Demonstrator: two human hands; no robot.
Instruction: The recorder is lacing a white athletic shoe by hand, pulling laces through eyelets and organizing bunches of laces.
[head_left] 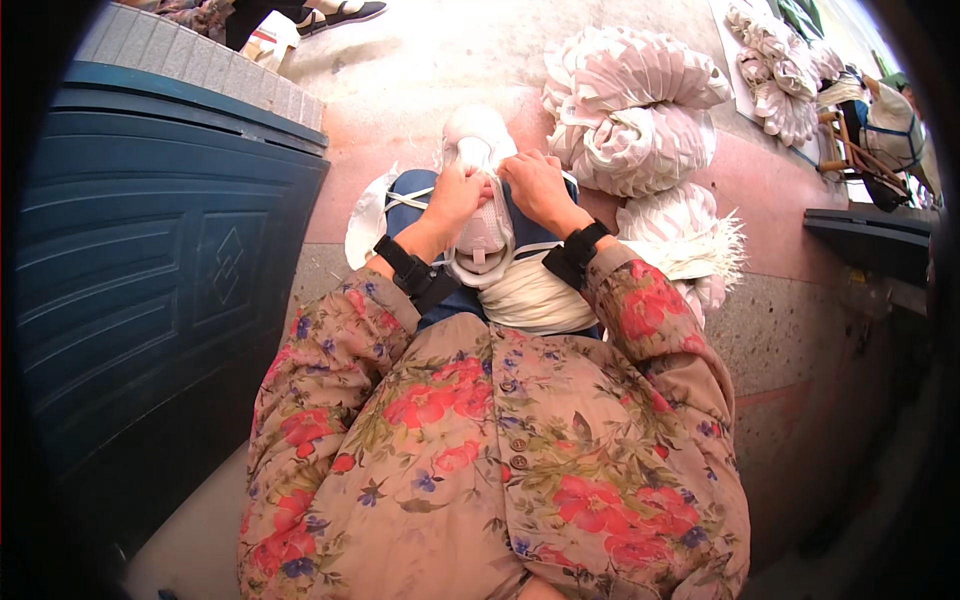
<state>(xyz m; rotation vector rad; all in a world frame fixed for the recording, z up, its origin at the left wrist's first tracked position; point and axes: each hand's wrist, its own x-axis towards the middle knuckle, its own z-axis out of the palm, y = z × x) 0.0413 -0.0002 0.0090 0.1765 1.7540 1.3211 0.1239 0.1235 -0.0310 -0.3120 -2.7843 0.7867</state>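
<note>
The left hand [462,197] is resting on the upper of a white shoe [482,234], thumb and fingers bunching close together; whether they are gripping a lace or the shoe's edge, I cannot tell. The right hand [536,186] is curling inward just beside it, fingertips pointing down at the shoe's right edge, and what lies between them is not showing either. The shoe is lying between and under both hands, toe pointing away, heel toward the body. Doing this fingerwork well would probably mean bracing the shoe with one hand while the other is working in small, even pulls, the sides lying level and the tongue flat.

Just below the right hand, a bundle of cream cords [537,303] is lying across the lap; keeping its strands out from under the fingers would likely be helping. Left of the left hand, white strings [408,200] are crossing the blue-covered knee. Right of the right hand, a fringed white bundle [672,225] is lying near, and beyond it bulky, pale coiled stacks [640,70] are sitting on the floor.
</note>
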